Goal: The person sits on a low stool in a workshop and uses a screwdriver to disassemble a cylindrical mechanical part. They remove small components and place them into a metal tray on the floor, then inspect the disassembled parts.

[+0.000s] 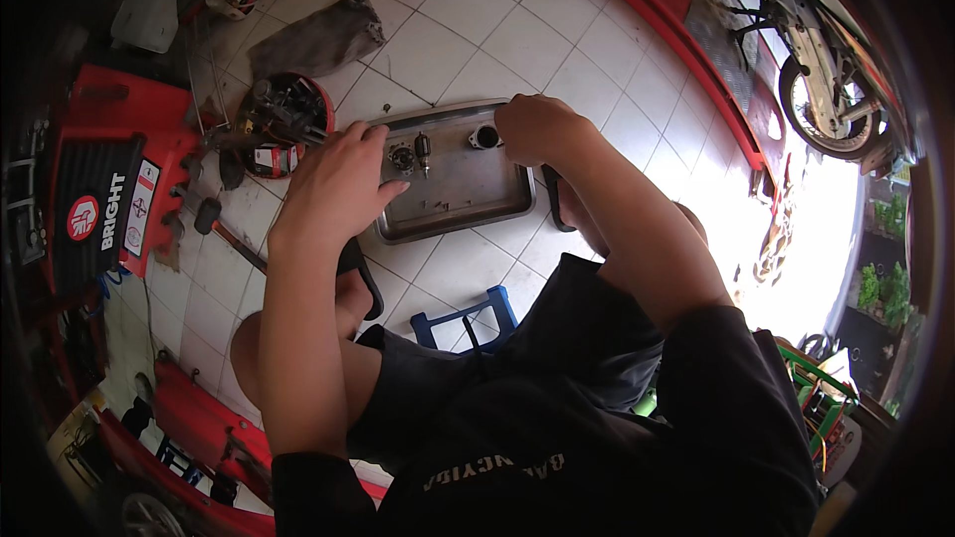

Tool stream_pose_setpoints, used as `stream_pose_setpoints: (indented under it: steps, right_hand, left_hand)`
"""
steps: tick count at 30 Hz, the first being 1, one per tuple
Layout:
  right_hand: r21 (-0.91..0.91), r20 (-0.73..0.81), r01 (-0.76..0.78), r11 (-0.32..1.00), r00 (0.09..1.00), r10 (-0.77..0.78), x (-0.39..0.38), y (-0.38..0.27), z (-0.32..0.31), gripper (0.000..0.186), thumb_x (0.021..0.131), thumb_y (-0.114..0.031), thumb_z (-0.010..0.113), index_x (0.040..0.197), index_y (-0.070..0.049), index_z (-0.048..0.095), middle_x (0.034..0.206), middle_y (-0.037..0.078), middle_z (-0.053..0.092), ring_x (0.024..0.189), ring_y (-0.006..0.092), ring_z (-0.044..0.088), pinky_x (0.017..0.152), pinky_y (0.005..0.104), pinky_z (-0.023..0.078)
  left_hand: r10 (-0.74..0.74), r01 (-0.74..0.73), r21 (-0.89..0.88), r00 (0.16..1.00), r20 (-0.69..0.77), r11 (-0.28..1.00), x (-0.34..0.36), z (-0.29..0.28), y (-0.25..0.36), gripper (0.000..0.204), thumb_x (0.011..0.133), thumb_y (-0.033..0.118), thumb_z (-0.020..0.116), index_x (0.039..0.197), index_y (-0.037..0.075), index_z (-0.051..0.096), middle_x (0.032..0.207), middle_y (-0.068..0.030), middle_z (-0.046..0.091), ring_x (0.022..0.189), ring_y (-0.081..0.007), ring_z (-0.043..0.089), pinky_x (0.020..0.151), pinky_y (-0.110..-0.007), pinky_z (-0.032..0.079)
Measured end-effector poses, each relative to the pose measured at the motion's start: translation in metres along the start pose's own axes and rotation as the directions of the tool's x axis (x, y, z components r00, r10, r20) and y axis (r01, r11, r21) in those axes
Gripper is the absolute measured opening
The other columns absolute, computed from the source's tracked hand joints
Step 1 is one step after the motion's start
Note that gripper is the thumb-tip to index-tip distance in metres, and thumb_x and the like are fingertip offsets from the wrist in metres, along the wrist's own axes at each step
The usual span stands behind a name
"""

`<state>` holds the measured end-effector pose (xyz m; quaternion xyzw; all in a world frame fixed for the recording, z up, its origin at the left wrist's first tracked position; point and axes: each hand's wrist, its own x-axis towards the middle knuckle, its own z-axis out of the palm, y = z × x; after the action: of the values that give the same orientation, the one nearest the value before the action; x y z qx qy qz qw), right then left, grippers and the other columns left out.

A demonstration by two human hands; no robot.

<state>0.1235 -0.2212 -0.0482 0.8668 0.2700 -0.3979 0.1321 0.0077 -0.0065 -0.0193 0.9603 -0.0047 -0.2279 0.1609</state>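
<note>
One rectangular metal tray [468,223]: left hand [336,177] at nine o'clock, grip spread; right hand [537,129] at two, grip unclear, cannot tell. Inside: one round part [402,157], ten; one spindled armature [423,145], eleven; one hollow cylinder [485,136], one.

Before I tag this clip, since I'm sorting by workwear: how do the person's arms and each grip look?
The left grip and right grip are ungloved. Both forearms are bare, with no watch or wristband visible. The short sleeves are black, with no marking visible on them.
</note>
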Motion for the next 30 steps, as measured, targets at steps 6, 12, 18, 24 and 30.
stream_pose_setpoints:
  steps: [6, 12, 18, 24, 30]
  right_hand:
    - [-0.016, -0.030, -0.065, 0.998, 0.997, 0.065, 0.025, 0.016, 0.017, 0.024, 0.087, -0.010, 0.067, 0.108, -0.006, 0.077, 0.112, 0.017, 0.075, 0.108, 0.0328, 0.072, 0.088, 0.0418, 0.060]
    - [0.023, -0.048, -0.089, 0.996, 0.995, 0.090, 0.040, 0.019, 0.035, 0.027, 0.081, -0.006, 0.069, 0.107, -0.004, 0.077, 0.113, 0.018, 0.075, 0.109, 0.0336, 0.072, 0.088, 0.0420, 0.060]
    - [0.042, -0.068, -0.089, 0.995, 0.993, 0.092, 0.037, 0.018, 0.032, 0.028, 0.081, -0.005, 0.069, 0.108, -0.004, 0.076, 0.114, 0.018, 0.074, 0.109, 0.0341, 0.072, 0.087, 0.0428, 0.060]
    - [0.042, -0.064, -0.071, 0.997, 0.995, 0.074, 0.038, 0.023, 0.034, 0.028, 0.082, -0.005, 0.069, 0.109, -0.004, 0.075, 0.114, 0.018, 0.074, 0.109, 0.0339, 0.072, 0.088, 0.0425, 0.060]
    - [0.057, -0.076, -0.094, 0.994, 0.992, 0.098, 0.036, 0.023, 0.036, 0.028, 0.082, -0.004, 0.068, 0.109, -0.004, 0.075, 0.115, 0.018, 0.074, 0.109, 0.0338, 0.072, 0.088, 0.0431, 0.060]
  left_hand:
    - [0.002, -0.003, 0.028, 1.000, 0.006, 1.000, 0.001, 0.001, -0.005, 0.064, 0.089, 0.029, 0.078, 0.140, 0.000, 0.053, 0.138, -0.0190, 0.060, 0.124, -0.0362, 0.061, 0.103, -0.045, 0.052]
    - [0.075, -0.069, 0.047, 0.990, -0.123, 0.996, -0.005, 0.006, -0.004, 0.053, 0.091, 0.029, 0.078, 0.131, 0.000, 0.059, 0.123, -0.0152, 0.065, 0.115, -0.0324, 0.066, 0.099, -0.044, 0.054]
    - [0.031, -0.030, 0.030, 0.999, -0.036, 0.999, -0.003, 0.005, -0.006, 0.061, 0.089, 0.028, 0.078, 0.138, 0.001, 0.054, 0.134, -0.0176, 0.061, 0.121, -0.0361, 0.062, 0.101, -0.045, 0.053]
    - [0.008, -0.008, 0.032, 1.000, -0.018, 0.999, -0.002, 0.003, -0.002, 0.061, 0.088, 0.027, 0.079, 0.138, 0.001, 0.055, 0.134, -0.0175, 0.061, 0.121, -0.0358, 0.062, 0.102, -0.045, 0.052]
    - [0.062, -0.060, 0.038, 0.997, -0.045, 0.997, 0.001, 0.007, -0.002, 0.061, 0.088, 0.027, 0.079, 0.137, -0.001, 0.055, 0.132, -0.0178, 0.062, 0.121, -0.0360, 0.062, 0.102, -0.045, 0.051]
